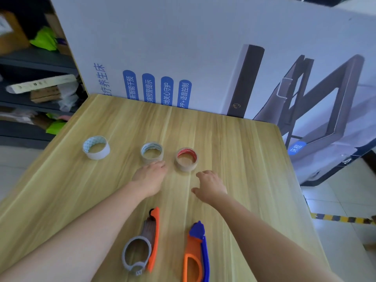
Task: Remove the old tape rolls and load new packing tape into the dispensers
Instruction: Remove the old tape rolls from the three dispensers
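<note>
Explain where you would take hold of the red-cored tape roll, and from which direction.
Pinch its wall from above: the red-cored tape roll lies flat on the table, hole upward, so thumb inside and fingers outside should fit. The right hand is nearest its near rim.

three tape rolls [152,152] in a row on table [244,159]; two dispensers [142,241] nearer.

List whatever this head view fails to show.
- Left hand: fingertips hidden behind its knuckles; contact with blue-core roll unclear.
- Orange-and-blue dispenser: lower end cut off by the bottom edge.
- Shelf clutter, far left: blurred.
- Print on the red-core roll: too small.
</note>
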{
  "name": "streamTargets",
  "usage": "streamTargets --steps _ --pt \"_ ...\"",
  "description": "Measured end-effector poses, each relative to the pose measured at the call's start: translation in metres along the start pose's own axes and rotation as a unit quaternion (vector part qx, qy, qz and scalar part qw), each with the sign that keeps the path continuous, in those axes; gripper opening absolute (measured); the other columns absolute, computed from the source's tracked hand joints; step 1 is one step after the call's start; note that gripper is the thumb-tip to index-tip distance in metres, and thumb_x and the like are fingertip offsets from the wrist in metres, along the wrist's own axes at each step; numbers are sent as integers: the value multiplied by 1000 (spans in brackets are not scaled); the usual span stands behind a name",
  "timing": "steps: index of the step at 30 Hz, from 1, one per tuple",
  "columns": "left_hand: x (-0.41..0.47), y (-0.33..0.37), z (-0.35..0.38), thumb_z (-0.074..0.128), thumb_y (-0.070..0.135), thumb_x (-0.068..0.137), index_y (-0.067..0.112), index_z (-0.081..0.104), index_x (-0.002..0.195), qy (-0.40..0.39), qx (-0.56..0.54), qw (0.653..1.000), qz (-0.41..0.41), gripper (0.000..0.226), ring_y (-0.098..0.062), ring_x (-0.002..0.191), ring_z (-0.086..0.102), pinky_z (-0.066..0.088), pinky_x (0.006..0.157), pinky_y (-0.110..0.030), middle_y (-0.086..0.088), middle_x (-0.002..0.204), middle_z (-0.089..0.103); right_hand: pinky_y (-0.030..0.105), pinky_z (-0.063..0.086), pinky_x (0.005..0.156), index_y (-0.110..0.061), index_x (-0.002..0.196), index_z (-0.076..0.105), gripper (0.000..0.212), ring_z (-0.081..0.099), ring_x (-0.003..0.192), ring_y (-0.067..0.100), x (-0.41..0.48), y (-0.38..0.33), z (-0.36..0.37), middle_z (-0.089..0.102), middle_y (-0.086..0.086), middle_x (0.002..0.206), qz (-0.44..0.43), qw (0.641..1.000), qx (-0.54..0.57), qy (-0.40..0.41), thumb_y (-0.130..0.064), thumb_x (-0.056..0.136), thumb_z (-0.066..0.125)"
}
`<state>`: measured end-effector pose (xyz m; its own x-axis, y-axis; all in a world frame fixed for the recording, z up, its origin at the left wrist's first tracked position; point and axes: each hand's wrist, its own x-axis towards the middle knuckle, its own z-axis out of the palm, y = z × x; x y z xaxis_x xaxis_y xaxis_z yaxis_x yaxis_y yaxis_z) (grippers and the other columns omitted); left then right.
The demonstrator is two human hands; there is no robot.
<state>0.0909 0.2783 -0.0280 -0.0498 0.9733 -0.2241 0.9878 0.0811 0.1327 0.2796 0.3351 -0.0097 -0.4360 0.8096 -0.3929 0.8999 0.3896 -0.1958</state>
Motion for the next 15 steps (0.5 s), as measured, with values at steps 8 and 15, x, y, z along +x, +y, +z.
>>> streamTargets --steps 8,15 --pt "-103 4 -35 48 16 87 20 54 120 43 27 995 -90 34 -27 111 56 50 85 -39 -3 121 56 36 42 102 -14 136 48 51 43 129 25 -80 -23 -14 53 7 134 -82 993 -64 47 -39 93 58" --pt "-180 -4 -62 50 21 92 18 56 118 78 43 986 -138 26 -27 110 55 50 82 -37 -3 118 56 38 44 99 -15 135 49 49 46 127 27 -130 -57 -30 54 8 134 -139 980 -116 78 -38 92 59"
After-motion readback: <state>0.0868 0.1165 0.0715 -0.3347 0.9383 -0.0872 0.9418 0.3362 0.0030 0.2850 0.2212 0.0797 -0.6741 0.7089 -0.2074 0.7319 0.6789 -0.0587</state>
